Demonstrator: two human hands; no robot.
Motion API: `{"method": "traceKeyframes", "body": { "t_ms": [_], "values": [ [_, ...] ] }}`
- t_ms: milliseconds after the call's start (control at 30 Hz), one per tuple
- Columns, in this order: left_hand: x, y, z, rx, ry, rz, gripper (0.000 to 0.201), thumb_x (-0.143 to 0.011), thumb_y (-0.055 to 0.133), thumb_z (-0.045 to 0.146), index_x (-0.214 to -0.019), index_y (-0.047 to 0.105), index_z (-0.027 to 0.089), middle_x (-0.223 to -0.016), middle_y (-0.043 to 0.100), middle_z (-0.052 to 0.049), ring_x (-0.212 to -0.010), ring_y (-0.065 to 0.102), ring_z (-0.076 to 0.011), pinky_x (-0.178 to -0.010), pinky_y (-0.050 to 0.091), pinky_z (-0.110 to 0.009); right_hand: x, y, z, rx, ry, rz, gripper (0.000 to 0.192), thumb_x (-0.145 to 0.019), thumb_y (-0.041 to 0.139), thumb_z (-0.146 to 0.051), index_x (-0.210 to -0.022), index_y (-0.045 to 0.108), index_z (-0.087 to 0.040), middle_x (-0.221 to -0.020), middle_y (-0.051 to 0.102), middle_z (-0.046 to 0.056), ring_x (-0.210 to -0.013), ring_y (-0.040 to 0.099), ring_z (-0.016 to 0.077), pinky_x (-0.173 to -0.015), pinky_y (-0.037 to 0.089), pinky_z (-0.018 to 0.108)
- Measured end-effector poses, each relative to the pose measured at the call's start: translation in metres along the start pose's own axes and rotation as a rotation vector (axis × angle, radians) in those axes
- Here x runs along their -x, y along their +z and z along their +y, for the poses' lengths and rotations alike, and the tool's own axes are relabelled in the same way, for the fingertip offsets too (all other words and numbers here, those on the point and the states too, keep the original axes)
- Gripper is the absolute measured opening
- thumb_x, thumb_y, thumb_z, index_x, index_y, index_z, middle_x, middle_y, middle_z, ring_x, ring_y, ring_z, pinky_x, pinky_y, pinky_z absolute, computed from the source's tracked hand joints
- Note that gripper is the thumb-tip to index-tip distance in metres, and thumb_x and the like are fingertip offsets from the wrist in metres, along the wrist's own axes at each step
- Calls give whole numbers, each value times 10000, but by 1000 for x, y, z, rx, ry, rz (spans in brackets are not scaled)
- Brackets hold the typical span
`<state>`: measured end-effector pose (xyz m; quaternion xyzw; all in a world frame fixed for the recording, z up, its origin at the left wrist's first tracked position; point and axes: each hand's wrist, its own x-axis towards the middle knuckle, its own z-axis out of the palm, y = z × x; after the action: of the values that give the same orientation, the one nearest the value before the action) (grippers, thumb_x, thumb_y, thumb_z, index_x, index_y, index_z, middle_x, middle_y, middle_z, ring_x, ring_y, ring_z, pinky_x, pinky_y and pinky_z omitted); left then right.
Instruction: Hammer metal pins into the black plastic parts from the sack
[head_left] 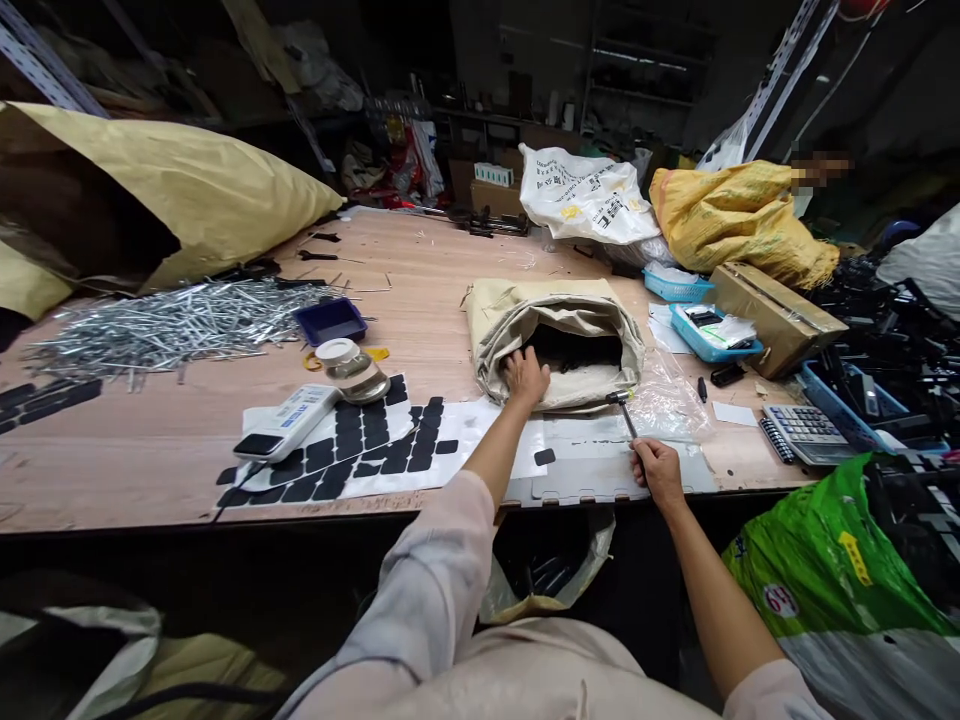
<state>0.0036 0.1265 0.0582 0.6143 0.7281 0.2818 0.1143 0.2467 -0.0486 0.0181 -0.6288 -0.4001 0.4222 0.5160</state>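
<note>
Head view: plywood counter [420, 300], matte grain. Landmark: crumpled tan woven sack [555, 335], rim rolled down, mouth open, dark pieces inside. Left hand [525, 378] at sack's near rim, fingers spread flat on fabric, gripping nothing. Right hand [658, 472] in front of sack, fingers wrapped round slim dark handle of small hammer [624, 412]; metal head, probably, points toward sack, beyond fingertips. Left of sack: white sheets with black square pads [375, 440], glossy jar [351, 368], heap of shiny metal rods [172, 325].
</note>
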Motion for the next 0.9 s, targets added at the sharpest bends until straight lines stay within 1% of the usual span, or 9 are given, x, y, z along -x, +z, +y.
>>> {"method": "traceKeyframes", "body": {
  "t_ms": [133, 267, 367, 433, 500, 567, 667, 767, 900],
  "values": [
    [-32, 18, -13, -73, -76, -115, 211, -917, 609, 159, -1103, 689, 99, -1214, 630, -223, -1184, 568, -352, -954, 452, -455, -1, 1, -2, 1, 2, 12, 366, -749, 722, -523, -758, 693, -158, -551, 576, -18, -381, 475, 93, -306, 368, 192],
    [-25, 13, -19, -23, -38, -94, 163, -951, 603, 184, -1028, 703, 81, -1120, 641, -189, -1052, 590, -293, -891, 449, -423, 0, 1, -5, 3, 1, 12, 345, -754, 712, -502, -756, 692, -158, -551, 577, -20, -380, 475, 92, -306, 372, 194],
    [7, 1, -18, 66, 101, 23, 210, -964, 614, 286, -1101, 701, 154, -1140, 635, -141, -1107, 545, -290, -946, 442, -423, 1, 0, -7, -2, 6, 24, 332, -758, 704, -485, -757, 693, -153, -551, 575, -21, -382, 474, 90, -308, 372, 190],
    [40, -5, -17, 194, 282, 64, 210, -959, 618, 313, -1116, 701, 201, -1089, 653, -107, -1069, 555, -272, -928, 464, -406, 2, 0, -7, -9, 10, 28, 331, -754, 705, -481, -756, 694, -150, -552, 575, -20, -382, 472, 88, -306, 366, 188],
    [76, -5, -14, 303, 473, -16, 185, -941, 643, 303, -1095, 704, 220, -1030, 672, -76, -996, 579, -242, -893, 483, -384, 2, 0, -7, -21, 9, 21, 334, -751, 706, -485, -757, 694, -151, -556, 579, -18, -382, 473, 88, -307, 362, 189],
    [106, 0, -12, 343, 583, -140, 151, -912, 681, 270, -1049, 709, 215, -993, 682, -56, -958, 584, -222, -884, 483, -368, 2, -1, -6, -25, 3, 14, 341, -750, 708, -494, -761, 693, -154, -563, 584, -16, -385, 477, 88, -312, 367, 191],
    [126, 15, -11, 320, 536, -235, 118, -875, 719, 234, -988, 723, 201, -974, 672, -54, -948, 568, -217, -871, 476, -355, 2, -1, -5, -3, -14, 16, 352, -752, 710, -514, -758, 691, -162, -568, 585, -17, -391, 480, 90, -320, 376, 196],
    [123, 25, -13, 304, 416, -256, 163, -837, 756, 244, -995, 752, 203, -972, 642, -57, -965, 553, -224, -844, 476, -346, 3, 0, -5, 50, -39, 19, 365, -756, 709, -537, -747, 689, -173, -572, 582, -19, -400, 485, 94, -329, 383, 200],
    [114, 28, -17, 348, 367, -296, 218, -813, 763, 216, -1031, 780, 212, -944, 631, -45, -958, 556, -211, -826, 477, -325, 6, 0, -2, 125, -70, 22, 387, -757, 710, -562, -783, 715, -176, -584, 592, -12, -412, 499, 106, -349, 405, 212]
  ]
}}
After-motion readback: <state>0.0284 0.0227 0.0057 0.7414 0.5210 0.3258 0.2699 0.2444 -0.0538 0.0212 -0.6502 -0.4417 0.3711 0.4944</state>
